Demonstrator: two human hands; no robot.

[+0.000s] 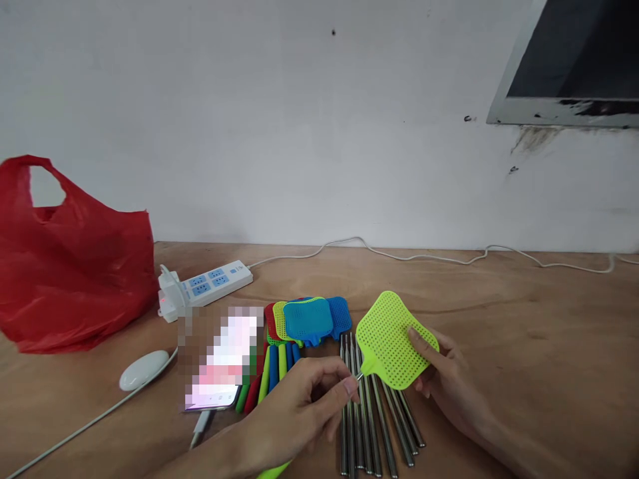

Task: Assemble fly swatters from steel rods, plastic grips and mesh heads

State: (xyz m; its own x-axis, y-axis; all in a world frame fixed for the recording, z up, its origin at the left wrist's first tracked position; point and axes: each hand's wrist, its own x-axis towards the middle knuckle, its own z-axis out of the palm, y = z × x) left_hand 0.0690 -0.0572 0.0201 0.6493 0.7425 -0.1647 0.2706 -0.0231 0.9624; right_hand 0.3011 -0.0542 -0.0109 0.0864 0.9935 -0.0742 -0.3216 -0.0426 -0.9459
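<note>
My left hand (pixel 312 402) pinches a thin metal rod just below the neck of a yellow-green fly swatter head (pixel 392 339). My right hand (pixel 452 376) grips that perforated head by its right edge, thumb on top. Below my left wrist a yellow-green handle (pixel 274 471) pokes out, and my hand hides most of what lies between. Several silver metal rods (pixel 372 426) lie side by side beneath the hands. Behind my left hand are several coloured handles (pixel 273 369) in red, green, blue and yellow. A pile of swatter heads (pixel 309 319), blue on top, sits just beyond.
A lit phone (pixel 219 372), partly blurred out, lies left of the handles with a cable plugged in. Further left are a white rounded object (pixel 144 370), a power strip (pixel 214 283) and a red plastic bag (pixel 74 266). A white cord (pixel 319 251) runs along the wall.
</note>
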